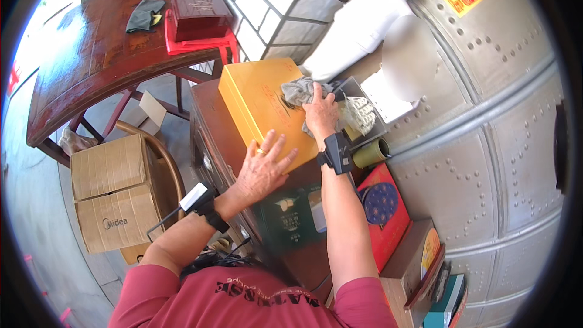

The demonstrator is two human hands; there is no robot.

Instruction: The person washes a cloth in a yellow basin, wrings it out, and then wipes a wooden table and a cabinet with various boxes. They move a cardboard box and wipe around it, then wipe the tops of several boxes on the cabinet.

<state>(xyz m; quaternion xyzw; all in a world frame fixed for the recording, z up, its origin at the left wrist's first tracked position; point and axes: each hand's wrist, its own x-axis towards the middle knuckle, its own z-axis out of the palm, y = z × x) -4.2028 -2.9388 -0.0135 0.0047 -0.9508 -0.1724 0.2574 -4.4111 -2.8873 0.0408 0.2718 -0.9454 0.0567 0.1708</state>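
A yellow-orange box [255, 95] with writing on its lid lies on a dark red wooden cabinet [212, 109]. My left hand [264, 166], a ring on one finger, rests with spread fingers on the near left edge of the box. On the box's right part, my right hand [321, 109] holds a crumpled grey cloth [300, 91] under its fingers. Right of that hand stands a clear container [380, 120] with a whitish knitted or netted thing [360, 114] in it. Beside it lies a green cylinder [371, 153]. A dark green box [289, 218] is nearer my body.
At the upper left stands a wooden table [104, 41] with a dark red box [200, 13] and a dark cloth [145, 15]. A cardboard box [114, 191] is at the left. Red packaging [391, 218], more boxes and a metal door [460, 168] flank the right side. A white statue [364, 23] leans behind.
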